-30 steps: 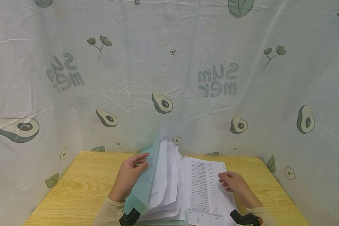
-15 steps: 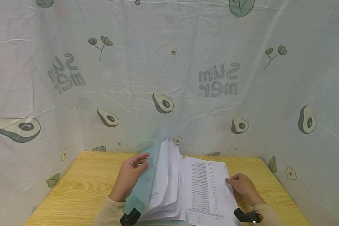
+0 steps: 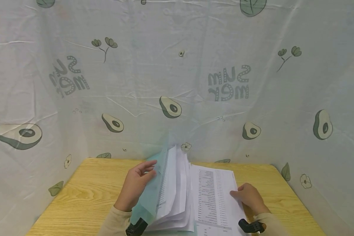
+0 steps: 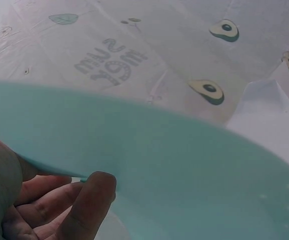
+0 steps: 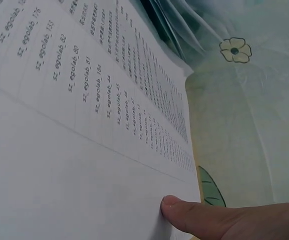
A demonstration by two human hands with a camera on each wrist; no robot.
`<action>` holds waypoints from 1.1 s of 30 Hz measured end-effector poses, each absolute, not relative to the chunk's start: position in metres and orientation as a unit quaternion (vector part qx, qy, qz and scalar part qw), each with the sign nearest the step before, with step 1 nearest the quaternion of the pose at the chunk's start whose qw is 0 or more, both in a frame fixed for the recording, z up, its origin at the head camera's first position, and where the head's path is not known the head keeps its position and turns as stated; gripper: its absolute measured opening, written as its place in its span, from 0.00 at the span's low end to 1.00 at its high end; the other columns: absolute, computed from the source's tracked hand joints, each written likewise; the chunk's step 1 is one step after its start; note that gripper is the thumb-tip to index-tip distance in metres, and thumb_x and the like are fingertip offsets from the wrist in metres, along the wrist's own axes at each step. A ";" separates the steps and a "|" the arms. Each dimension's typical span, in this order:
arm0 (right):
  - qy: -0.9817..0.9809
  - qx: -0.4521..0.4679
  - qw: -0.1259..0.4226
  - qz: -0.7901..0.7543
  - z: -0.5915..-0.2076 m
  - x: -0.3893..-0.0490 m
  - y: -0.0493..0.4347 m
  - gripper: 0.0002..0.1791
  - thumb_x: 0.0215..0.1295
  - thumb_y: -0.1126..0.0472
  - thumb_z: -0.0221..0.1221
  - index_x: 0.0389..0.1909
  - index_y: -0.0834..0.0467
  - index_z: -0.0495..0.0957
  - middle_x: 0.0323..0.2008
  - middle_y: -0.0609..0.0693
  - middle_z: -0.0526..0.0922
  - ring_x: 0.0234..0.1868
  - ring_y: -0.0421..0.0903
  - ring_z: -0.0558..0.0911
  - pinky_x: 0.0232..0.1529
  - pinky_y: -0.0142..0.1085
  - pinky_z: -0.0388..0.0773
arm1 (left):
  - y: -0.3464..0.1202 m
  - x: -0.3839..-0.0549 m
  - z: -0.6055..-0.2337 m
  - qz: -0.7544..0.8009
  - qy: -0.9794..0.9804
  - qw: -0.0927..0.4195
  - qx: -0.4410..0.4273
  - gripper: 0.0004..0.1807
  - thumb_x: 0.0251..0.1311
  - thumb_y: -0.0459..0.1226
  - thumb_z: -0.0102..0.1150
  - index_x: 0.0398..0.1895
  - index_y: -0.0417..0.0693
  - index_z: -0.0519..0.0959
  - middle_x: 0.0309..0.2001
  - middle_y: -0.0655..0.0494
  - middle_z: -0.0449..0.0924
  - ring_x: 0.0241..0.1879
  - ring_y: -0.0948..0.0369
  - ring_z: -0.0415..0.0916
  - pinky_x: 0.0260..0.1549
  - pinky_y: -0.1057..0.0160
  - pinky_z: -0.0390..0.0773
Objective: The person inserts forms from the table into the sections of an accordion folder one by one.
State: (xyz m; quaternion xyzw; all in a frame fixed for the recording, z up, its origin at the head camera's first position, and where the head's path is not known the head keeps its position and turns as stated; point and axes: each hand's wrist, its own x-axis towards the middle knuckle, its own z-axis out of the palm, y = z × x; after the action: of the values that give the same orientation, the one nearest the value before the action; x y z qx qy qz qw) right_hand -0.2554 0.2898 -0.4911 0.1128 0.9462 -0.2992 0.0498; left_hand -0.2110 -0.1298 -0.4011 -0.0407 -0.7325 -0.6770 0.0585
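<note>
A pale green folder (image 3: 146,200) stands partly open at the middle of the table, several white sheets (image 3: 172,196) fanned upright inside it. My left hand (image 3: 137,182) pinches the edge of its raised cover between thumb and fingers; the left wrist view shows the cover (image 4: 149,150) bent across the thumb. To the right lies a printed sheet (image 3: 213,200) with columns of text. At its right edge my right hand (image 3: 249,196) pinches the paper, thumb on top. In the right wrist view the thumb (image 5: 184,212) presses on the page; the other fingers are hidden beneath it.
The wooden table (image 3: 85,193) carries the folder and papers. Behind it and along both sides hangs a pale curtain (image 3: 141,78) printed with avocados and leaves. Both wrists wear black bands.
My right hand first shifted right and took the printed sheet's edge, then came slightly back left and nearer with the sheet. The left hand has stayed on the folder cover.
</note>
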 end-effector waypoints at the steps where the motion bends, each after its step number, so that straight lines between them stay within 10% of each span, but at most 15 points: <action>1: 0.947 0.114 0.050 -0.296 -0.491 -0.256 0.289 0.24 0.61 0.52 0.70 0.39 0.71 0.78 0.32 0.58 0.77 0.35 0.54 0.75 0.36 0.43 0.72 | -0.130 -0.211 -0.401 -0.677 -0.733 0.058 -0.040 0.20 0.67 0.32 0.64 0.63 0.44 0.82 0.55 0.47 0.83 0.56 0.53 0.78 0.48 0.61 0.78; 33: 0.932 0.100 -0.004 -0.348 -0.492 -0.258 0.306 0.09 0.70 0.65 0.57 0.39 0.70 0.78 0.32 0.57 0.79 0.34 0.50 0.77 0.31 0.39 0.73 | -0.131 -0.211 -0.402 -0.680 -0.729 0.064 -0.044 0.21 0.67 0.31 0.64 0.63 0.44 0.82 0.56 0.47 0.83 0.57 0.52 0.78 0.45 0.66 0.79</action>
State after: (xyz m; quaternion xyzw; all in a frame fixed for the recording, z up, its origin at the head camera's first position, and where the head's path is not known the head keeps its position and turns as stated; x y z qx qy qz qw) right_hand -0.2576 0.3059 -0.4922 0.1004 0.9321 -0.3480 -0.0036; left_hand -0.2109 -0.1311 -0.4021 -0.0437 -0.7291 -0.6800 0.0641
